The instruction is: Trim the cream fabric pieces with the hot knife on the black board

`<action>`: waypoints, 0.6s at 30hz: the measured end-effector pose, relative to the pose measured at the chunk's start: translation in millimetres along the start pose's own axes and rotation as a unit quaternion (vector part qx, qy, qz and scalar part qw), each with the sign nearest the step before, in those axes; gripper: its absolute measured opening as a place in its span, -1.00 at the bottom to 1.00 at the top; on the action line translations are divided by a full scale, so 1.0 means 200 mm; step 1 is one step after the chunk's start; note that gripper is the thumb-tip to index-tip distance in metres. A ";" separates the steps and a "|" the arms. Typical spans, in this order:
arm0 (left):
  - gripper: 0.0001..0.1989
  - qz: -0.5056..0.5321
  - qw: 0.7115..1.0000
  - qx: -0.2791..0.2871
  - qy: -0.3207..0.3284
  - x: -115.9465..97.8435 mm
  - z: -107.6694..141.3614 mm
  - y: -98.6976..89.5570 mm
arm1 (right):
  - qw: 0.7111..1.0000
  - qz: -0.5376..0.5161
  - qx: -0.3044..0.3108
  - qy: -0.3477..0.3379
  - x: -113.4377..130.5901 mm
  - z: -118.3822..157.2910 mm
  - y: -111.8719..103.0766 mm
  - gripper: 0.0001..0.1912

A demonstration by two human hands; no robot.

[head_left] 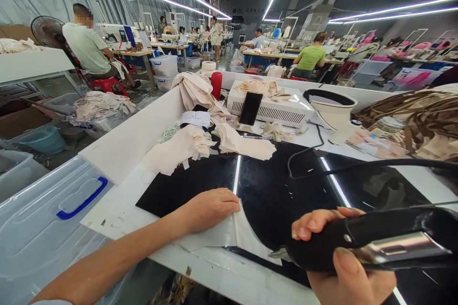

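Hands engaged: left [213,209] pinches the edge of the white fabric [246,231] on the black sheet [275,186]; right [343,252] grips the black tool [372,238] (metal tip over the fabric's corner). Fabric stacks [211,148] lie farther back on the counter [118,209].

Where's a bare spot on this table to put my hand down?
The black sheet between the cream cloth piles and the left hand looks mostly bare, like the white table just left of it. It's crowded at the back, around the white box.
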State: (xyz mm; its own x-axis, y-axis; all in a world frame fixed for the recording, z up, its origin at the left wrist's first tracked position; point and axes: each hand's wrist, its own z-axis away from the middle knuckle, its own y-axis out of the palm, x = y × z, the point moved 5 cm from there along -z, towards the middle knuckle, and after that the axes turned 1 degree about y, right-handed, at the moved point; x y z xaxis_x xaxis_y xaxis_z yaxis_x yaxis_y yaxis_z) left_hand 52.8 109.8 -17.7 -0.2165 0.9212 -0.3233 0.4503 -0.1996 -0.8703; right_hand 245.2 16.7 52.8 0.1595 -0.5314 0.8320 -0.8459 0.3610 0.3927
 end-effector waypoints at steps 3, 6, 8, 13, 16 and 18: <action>-0.75 0.000 1.000 -0.011 0.000 0.00 0.00 0.00 | 1.000 -0.013 -0.019 -0.014 -0.01 -0.04 0.03 -0.54; -0.74 0.001 1.000 -0.020 -0.002 0.00 0.01 0.00 | 0.998 -0.030 -0.037 -0.029 -0.06 -0.10 0.09 -0.57; -0.73 0.005 1.000 -0.023 -0.005 0.00 0.01 0.01 | 0.998 -0.040 -0.042 -0.030 -0.10 -0.14 0.13 -0.59; -0.72 0.007 1.000 -0.018 -0.010 0.01 0.02 0.03 | 0.998 -0.040 -0.039 -0.029 -0.21 -0.21 0.22 -0.61; -0.73 0.011 1.000 -0.016 -0.014 0.01 0.02 0.05 | 0.998 -0.040 -0.030 -0.029 -0.25 -0.22 0.24 -0.59; -0.74 0.012 1.000 -0.018 -0.016 0.01 0.02 0.05 | 0.998 -0.038 -0.024 -0.033 -0.26 -0.22 0.25 -0.58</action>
State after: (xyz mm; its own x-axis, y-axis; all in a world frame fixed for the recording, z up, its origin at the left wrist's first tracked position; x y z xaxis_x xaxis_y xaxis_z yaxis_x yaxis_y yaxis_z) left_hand 53.7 109.4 -28.2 -0.2325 0.9053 -0.3555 0.4866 -0.2082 -0.8484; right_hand 217.1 95.9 45.4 0.1880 -0.6072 0.7720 -0.8068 0.3528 0.4739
